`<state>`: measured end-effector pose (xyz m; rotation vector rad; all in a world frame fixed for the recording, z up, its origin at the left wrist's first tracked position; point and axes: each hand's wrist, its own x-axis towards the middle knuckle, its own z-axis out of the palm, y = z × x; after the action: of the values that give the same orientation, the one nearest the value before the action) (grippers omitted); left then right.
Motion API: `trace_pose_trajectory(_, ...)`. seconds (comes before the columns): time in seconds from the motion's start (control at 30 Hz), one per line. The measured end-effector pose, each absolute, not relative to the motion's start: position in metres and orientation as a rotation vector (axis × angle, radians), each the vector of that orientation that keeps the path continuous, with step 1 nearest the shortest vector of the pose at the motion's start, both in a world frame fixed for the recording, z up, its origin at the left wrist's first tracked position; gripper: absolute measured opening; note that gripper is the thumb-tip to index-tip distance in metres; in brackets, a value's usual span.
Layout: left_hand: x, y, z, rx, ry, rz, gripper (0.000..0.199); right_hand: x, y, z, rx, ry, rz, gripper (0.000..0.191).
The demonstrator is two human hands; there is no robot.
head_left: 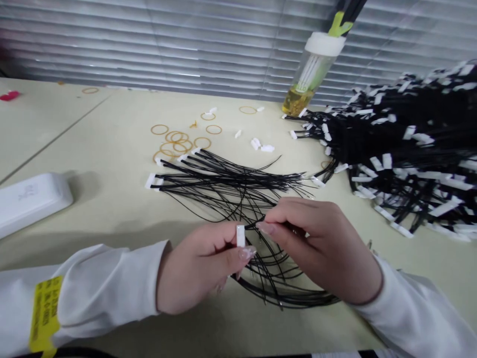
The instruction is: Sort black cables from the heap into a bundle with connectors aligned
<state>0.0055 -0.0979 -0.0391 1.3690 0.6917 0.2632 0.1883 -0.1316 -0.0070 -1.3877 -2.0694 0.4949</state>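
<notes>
Between the thumb and fingers of my left hand (pixel 203 266) is a small white connector (pixel 240 235), held upright near the middle of the view. My right hand (pixel 320 243), just to its right, pinches a thin black wire (pixel 252 226) that runs to the connector. Under and beyond both hands lie loose black wires (pixel 223 184), with white connectors (pixel 152 181) on their left ends. More black wires (pixel 290 300) curve below my hands.
Yellow rubber bands (pixel 175 141) and small white pieces (pixel 261 145) lie behind the wires. A capped clear bottle (pixel 311 72) stands by the blinds. A large pile of black wires (pixel 402 144) fills the right side. A white device (pixel 33 201) lies left.
</notes>
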Motion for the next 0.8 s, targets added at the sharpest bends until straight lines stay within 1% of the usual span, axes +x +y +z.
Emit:
trace_pose_trajectory(0.23, 0.005, -0.098, -0.038, 1.443, 0.645, 0.273, 0.025, 0.181, -0.133, -0.014, -1.427, -1.978, 0.476, 0.014)
trace_pose_trajectory(0.53, 0.006, -0.100, -0.039, 1.399, 0.672, 0.258, 0.026, 0.177, -0.133, -0.014, -1.462, -1.928, 0.423, 0.015)
trace_pose_trajectory(0.8, 0.008, -0.098, -0.038, 1.363, 0.708, 0.273, 0.025, 0.179, -0.132, -0.014, -1.387, -1.938, 0.536, 0.012)
